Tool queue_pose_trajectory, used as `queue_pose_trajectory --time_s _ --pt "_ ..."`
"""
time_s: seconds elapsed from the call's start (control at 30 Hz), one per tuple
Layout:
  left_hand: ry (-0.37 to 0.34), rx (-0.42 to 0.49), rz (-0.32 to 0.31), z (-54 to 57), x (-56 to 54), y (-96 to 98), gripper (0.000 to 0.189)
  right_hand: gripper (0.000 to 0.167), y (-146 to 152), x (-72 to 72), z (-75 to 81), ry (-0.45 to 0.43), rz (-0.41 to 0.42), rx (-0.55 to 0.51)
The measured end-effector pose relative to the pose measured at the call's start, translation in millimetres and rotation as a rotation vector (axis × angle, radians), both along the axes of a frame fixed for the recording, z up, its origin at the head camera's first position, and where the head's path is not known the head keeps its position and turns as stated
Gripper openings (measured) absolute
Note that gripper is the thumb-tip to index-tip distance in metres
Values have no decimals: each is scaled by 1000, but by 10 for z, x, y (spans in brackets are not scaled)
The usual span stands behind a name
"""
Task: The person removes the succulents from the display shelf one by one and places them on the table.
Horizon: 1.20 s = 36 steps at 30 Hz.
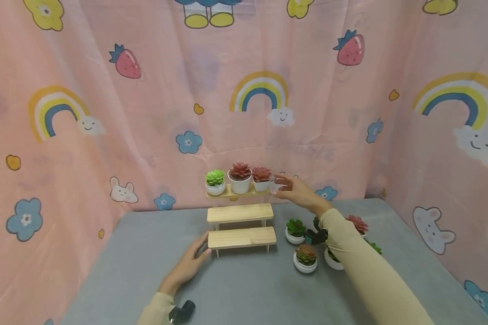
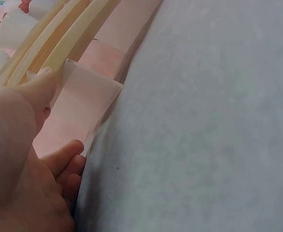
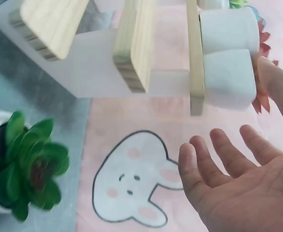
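A three-tier wooden stand [image 1: 241,238] on clear supports stands on the table. Its top board [image 1: 249,193] carries a bright green succulent [image 1: 215,181], a dark red succulent in a round white pot [image 1: 240,178] and another red succulent in a squarish white pot [image 1: 262,178]. My right hand [image 1: 294,192] is beside that last pot, fingers spread and extended; in the right wrist view the thumb lies near the squarish pot [image 3: 229,79] and the other fingers stand apart from it. My left hand [image 1: 189,262] rests against the left end of the lowest board, thumb [image 2: 42,87] at its edge.
On the table right of the stand are several potted succulents, among them a green one [image 1: 295,231] and a reddish-green one [image 1: 305,258]. My right sleeve [image 1: 374,266] partly hides others there. A pink patterned curtain [image 1: 154,113] hangs behind the table.
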<state>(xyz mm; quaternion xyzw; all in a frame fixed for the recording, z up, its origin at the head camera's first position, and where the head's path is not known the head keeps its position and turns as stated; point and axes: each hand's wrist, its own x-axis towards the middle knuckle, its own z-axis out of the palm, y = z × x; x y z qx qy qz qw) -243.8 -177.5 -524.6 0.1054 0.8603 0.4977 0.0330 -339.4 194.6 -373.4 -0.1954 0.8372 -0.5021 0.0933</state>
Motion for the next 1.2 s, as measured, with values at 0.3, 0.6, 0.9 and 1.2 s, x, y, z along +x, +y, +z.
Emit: queue_pose_trajectory --time_s 0.3,0.6,0.9,1.2 --pt "-7 41 -3 13 58 12 61 77 -283 -148 82 3 -24 -12" --pt "-2 34 -5 -23 28 23 62 60 -385 -235 68 66 -39 -46" --pt "13 31 -16 -22 6 28 63 54 -339 -243 60 82 -66 -60" --pt "23 24 -16 3 13 3 64 54 -177 -155 173 105 -44 -20"
